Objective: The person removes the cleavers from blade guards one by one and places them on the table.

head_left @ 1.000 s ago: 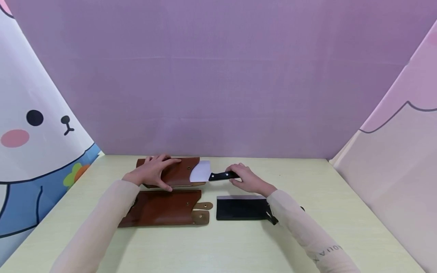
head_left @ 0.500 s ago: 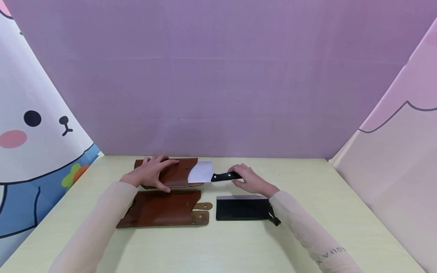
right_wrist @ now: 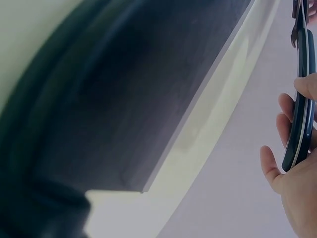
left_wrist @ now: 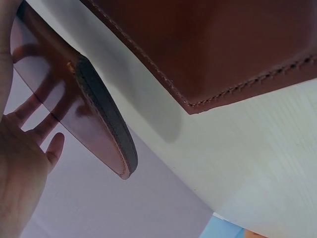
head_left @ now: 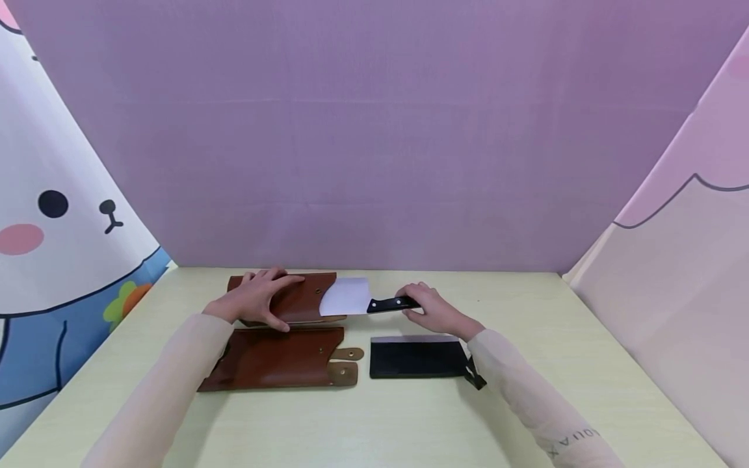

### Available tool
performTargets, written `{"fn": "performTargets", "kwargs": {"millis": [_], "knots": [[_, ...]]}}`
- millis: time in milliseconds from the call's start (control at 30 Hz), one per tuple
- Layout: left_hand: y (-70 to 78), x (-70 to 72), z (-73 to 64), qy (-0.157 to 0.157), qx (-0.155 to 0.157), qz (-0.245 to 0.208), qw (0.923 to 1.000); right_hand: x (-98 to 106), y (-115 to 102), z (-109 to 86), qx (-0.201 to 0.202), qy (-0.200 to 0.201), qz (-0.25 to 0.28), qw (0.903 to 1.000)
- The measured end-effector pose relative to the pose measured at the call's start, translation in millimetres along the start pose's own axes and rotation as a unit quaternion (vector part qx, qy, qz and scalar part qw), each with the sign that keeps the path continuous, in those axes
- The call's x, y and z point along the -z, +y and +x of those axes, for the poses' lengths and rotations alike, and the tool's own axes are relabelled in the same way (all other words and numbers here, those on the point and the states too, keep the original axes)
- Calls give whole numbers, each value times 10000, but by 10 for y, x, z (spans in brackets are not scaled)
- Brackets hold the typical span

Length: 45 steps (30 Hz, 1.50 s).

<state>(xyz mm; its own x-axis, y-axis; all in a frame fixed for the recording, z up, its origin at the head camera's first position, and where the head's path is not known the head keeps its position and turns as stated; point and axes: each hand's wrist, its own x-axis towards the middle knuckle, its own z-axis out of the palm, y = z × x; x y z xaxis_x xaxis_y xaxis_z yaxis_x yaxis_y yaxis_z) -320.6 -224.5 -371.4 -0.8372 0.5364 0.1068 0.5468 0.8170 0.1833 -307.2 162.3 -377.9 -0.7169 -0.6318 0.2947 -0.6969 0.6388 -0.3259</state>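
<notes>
A cleaver [head_left: 346,296] with a riveted black handle lies partly inside a brown leather sheath [head_left: 313,292] at the back of the table. My right hand [head_left: 432,309] grips the end of the handle, with fingers and thumb on either side in the right wrist view. Across the sheath, my left hand [head_left: 254,300] holds it by its width, the thumb at the near edge. The rest of the blade is hidden in the leather. In the left wrist view, the sheath's closed end [left_wrist: 119,148] stands tilted, with the left fingers spread along it.
A second brown sheath [head_left: 281,357], with two snap straps [head_left: 344,372] at its right end, lies just in front. Right of it, below my right forearm, lies a second cleaver [head_left: 418,359] with a dark blade. A purple backdrop [head_left: 374,162] rises behind the pale table [head_left: 351,429].
The right hand has moved right with the cleaver, and more blade shows outside the sheath. My left hand and the sheath have shifted slightly left.
</notes>
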Motion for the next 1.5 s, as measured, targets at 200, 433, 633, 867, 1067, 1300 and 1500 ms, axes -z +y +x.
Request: {"fn": "performTargets", "kwargs": {"millis": [200,433,633,867,1067,1300,1500], "knots": [[-9,2,-20,23,-10,21,10000,11,33,-36,-9,-23,35,10000],[-32,3,-35,3,-7,71,10000,28,82,-81,23,23,33,10000],[-45,2,-48,-27,38,60,10000,43,119,-117,34,52,20,10000],[-58,-6,-56,4,16,121,9999,62,150,-150,27,65,-16,10000],[-71,-13,-68,40,-6,119,9999,89,169,-188,73,70,15,9999],[-97,-17,-85,56,8,114,9999,129,196,-233,94,108,52,9999],[-112,-14,-95,52,41,136,9999,137,235,-269,126,153,42,9998]]}}
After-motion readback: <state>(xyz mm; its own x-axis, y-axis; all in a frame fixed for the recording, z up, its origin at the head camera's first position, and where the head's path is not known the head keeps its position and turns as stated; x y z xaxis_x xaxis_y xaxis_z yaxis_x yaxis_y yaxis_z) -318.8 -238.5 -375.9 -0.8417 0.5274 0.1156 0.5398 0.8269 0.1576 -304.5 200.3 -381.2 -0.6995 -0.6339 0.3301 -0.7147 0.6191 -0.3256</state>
